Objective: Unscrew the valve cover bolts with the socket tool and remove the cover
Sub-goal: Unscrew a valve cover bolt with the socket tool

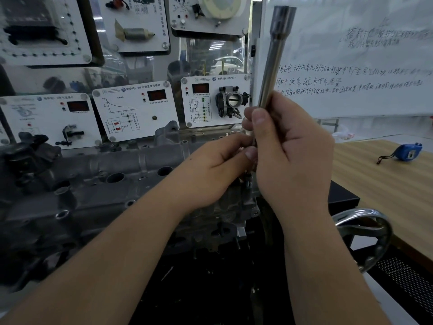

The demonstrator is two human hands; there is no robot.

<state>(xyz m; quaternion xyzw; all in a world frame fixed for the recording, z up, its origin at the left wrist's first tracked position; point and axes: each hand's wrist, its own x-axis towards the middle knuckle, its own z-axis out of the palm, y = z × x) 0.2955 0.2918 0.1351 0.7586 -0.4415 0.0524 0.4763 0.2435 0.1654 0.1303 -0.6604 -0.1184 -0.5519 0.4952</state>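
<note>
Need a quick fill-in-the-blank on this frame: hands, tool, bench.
1. The right hand grips the socket tool, whose socket end points ____.
2. The left hand pinches near the tool's ____ end.
3. The blue tape measure lies on the ____ table.
4. Behind the tool stands a ____ with handwriting.

Missing: up; lower; wooden; whiteboard

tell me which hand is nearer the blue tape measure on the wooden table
Right. The right hand, gripping the socket tool, is between the left hand and the blue tape measure; the left hand sits farther left over the engine.
</note>
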